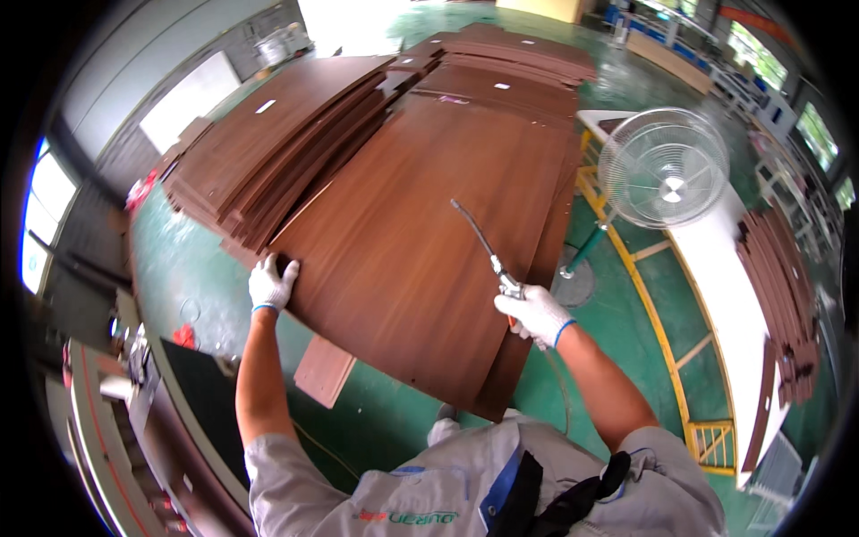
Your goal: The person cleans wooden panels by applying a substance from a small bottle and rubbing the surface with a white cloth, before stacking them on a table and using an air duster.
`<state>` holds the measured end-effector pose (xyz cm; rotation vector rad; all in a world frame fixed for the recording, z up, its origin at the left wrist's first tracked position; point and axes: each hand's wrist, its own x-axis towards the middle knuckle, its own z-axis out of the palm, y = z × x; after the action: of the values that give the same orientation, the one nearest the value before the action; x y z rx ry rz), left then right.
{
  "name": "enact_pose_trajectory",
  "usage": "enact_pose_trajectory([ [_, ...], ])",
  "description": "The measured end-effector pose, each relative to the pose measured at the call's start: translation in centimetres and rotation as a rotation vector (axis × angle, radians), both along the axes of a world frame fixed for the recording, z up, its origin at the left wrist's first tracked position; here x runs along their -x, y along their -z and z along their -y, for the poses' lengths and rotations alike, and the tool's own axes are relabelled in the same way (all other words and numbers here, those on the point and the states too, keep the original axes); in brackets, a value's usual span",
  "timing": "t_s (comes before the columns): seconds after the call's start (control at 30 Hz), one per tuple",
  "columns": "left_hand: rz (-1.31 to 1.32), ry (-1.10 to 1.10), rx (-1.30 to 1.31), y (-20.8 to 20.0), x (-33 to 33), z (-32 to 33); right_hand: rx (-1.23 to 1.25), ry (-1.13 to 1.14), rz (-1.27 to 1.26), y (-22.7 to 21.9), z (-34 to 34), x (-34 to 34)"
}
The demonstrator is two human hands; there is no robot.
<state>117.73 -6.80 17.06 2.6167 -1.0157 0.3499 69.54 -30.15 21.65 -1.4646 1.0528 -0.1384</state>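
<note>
Cropped shirt [394, 490], right hand [537, 316] grasping part-hidden air-gun [497, 266], left hand [270, 285] touching panel [407, 242], grip unclear

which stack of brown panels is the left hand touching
The middle stack: the left hand rests on its corner. No hand touches the left stack or right stack.
</note>
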Motion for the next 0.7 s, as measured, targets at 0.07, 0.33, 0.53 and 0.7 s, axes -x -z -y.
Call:
enact_pose_trajectory([
  [0.07,0.102,0.08,-0.087,1.1,-3.9,0.8,0.036,0.071,0.079,1.7,-0.5,0.0],
  [0.33,-0.343,0.097,-0.208,-1.3,-6.7,9.5,0.039,0.278,0.0,-0.2,-1.5,0.1],
  [0.53,-0.282,0.247,-0.263,-3.4,-4.2,8.8,0.071,0.317,-0.027,0.4,-0.9,4.7],
  [0.7,0.073,0.245,-0.244,-1.2,-4.5,6.0,0.08,0.437,-0.063,0.0,-2.9,9.1],
])
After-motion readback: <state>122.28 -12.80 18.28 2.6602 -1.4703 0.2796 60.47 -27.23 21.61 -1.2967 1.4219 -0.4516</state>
